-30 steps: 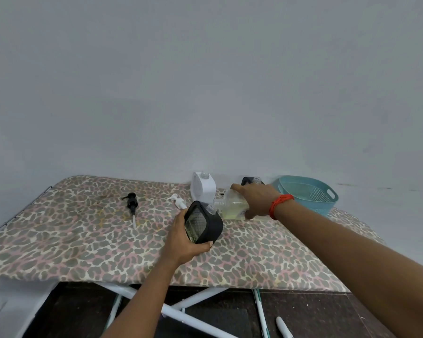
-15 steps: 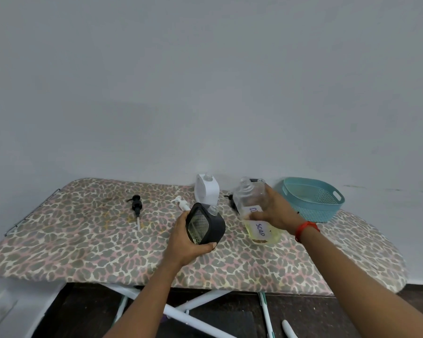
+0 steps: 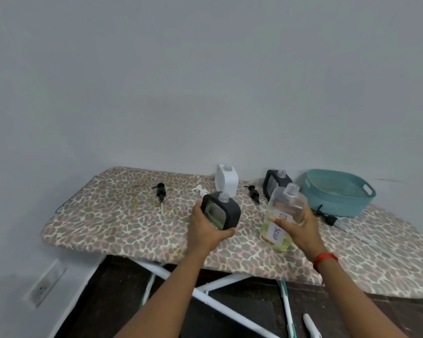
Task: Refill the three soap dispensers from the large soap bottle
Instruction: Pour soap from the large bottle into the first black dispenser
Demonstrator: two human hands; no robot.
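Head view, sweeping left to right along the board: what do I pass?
First a black pump → white pump → black dispenser in the left hand → second black pump → large soap bottle in the right hand → teal basket.

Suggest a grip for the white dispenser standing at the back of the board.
Likely the mid-body of the white dispenser, coming in level from the front, with the thumb on one flat side and fingers on the opposite one. It stands upright with its pump off and neck open, so a side grip keeps the mouth clear and the body untilted.
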